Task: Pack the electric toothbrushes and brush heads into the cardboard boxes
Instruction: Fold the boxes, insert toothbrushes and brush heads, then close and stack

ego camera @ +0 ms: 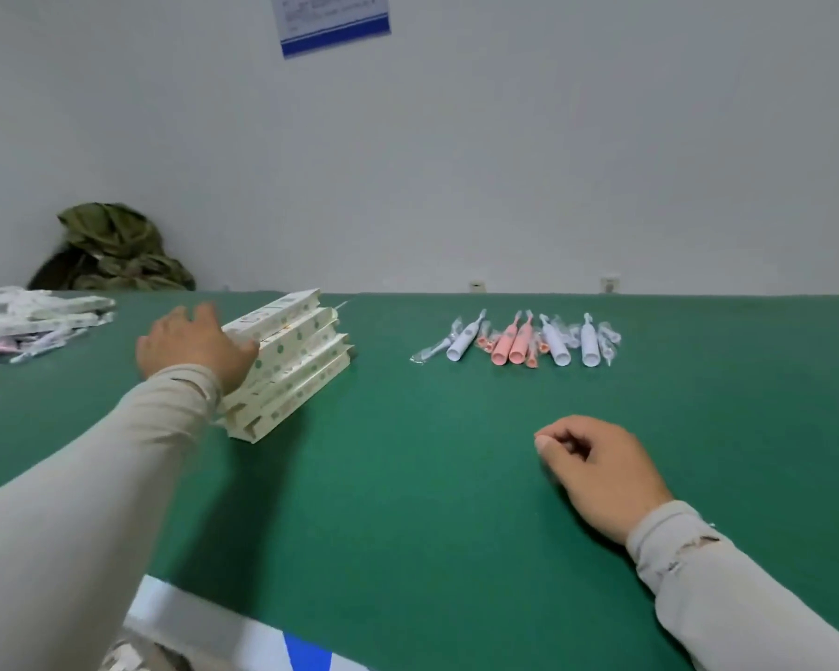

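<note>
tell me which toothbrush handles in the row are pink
The two pink plastic toothbrush handles lying side by side in the middle of the row on the green table; the white handles to either side of them are the others.

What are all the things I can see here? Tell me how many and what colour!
Stack of cream cardboard boxes: about five, cream with green dots, left of centre on the table.
White plastic electric toothbrushes: three, far middle row.
Pink plastic electric toothbrushes: two, middle of that row.
Small wrapped brush heads: several, clear wrapping, scattered among the toothbrushes.
Pile of packed boxes and wrapped pieces: count unclear, white and pink, far left.
Green table mat: one.
Olive-green crumpled cloth: one, behind the table, left.
Blue-and-white wall notice: one, top.
Left hand: presses against the box stack.
Right hand: loosely curled, resting on the mat, holding nothing.
</note>
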`<state>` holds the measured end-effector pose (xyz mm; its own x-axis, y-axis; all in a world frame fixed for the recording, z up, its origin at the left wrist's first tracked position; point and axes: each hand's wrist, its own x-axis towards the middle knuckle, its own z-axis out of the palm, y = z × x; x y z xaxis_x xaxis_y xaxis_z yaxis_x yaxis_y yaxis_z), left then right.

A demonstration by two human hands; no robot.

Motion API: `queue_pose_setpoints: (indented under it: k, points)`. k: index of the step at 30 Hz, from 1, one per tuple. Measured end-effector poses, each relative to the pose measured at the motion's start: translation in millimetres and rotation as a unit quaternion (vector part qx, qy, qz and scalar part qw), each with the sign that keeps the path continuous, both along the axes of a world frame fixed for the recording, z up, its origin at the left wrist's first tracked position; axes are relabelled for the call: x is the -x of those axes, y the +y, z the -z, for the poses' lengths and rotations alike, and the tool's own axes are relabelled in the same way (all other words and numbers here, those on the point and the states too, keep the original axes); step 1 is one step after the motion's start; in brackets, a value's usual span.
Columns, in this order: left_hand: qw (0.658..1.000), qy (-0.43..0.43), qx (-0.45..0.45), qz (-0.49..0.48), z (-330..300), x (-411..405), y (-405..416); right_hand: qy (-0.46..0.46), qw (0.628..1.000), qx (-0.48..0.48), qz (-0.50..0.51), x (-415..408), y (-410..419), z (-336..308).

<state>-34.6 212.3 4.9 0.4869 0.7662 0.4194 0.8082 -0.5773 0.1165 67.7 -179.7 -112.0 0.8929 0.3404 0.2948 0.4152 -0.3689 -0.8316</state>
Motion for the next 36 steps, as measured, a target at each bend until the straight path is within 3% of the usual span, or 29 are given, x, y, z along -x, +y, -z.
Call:
queue_pose_setpoints:
  k: [4, 9, 12, 14, 19, 21, 23, 24, 26, 28, 31, 33, 36]
  points:
    - [0.99, -0.03, 0.137, 0.022, 6.3, -0.6, 23.8, 0.005, 1.0, -0.007, -0.001, -1.6, 1.2, 0.3]
    - [0.983, -0.163, 0.072, 0.052, -1.6, 0.2, 9.7, 0.011, 1.0, -0.019, 0.009, -2.9, 0.5, 1.7]
    - [0.917, -0.322, 0.099, 0.211, -5.6, -7.5, -39.8, 0.029, 0.998, -0.051, 0.02, -2.7, 2.1, -1.8]
    - [0.87, -0.366, 0.118, 0.309, 0.0, -19.1, -97.4, 0.085, 0.987, -0.134, 0.017, -2.9, 2.6, -9.5]
    - [0.769, -0.329, 0.184, 0.516, 51.5, -59.6, -253.7, 0.256, 0.882, -0.394, -0.032, -1.9, -11.4, -31.1]
    - [0.763, -0.28, 0.189, 0.552, 69.9, -73.2, -294.0, 0.27, 0.85, -0.451, -0.034, -3.2, -21.0, -34.6]
    - [0.76, -0.251, 0.196, 0.567, 81.1, -82.7, -314.0, 0.272, 0.841, -0.467, 0.023, -9.2, -30.5, -36.0]
    - [0.742, -0.251, 0.226, 0.579, 84.6, -86.5, -319.2, 0.272, 0.839, -0.468, 0.054, -13.7, -35.6, -35.4]
    - [0.674, -0.305, 0.348, 0.576, 87.7, -91.1, -322.6, 0.279, 0.842, -0.456, 0.08, -22.5, -44.8, -35.4]
    - [0.596, -0.369, 0.493, 0.515, 87.8, -97.2, -319.0, 0.31, 0.847, -0.428, 0.054, -26.1, -52.3, -36.4]
    - [0.49, -0.315, 0.666, 0.465, 90.5, -101.0, -308.8, 0.398, 0.837, -0.373, -0.051, -20.5, -53.2, -36.9]
    - [0.411, -0.293, 0.728, 0.463, 92.3, -100.6, -300.8, 0.415, 0.849, -0.302, -0.128, -13.6, -45.1, -35.8]
    - [0.338, -0.328, 0.768, 0.434, 89.5, -102.7, -291.6, 0.397, 0.868, -0.255, -0.157, -7.4, -32.8, -32.7]
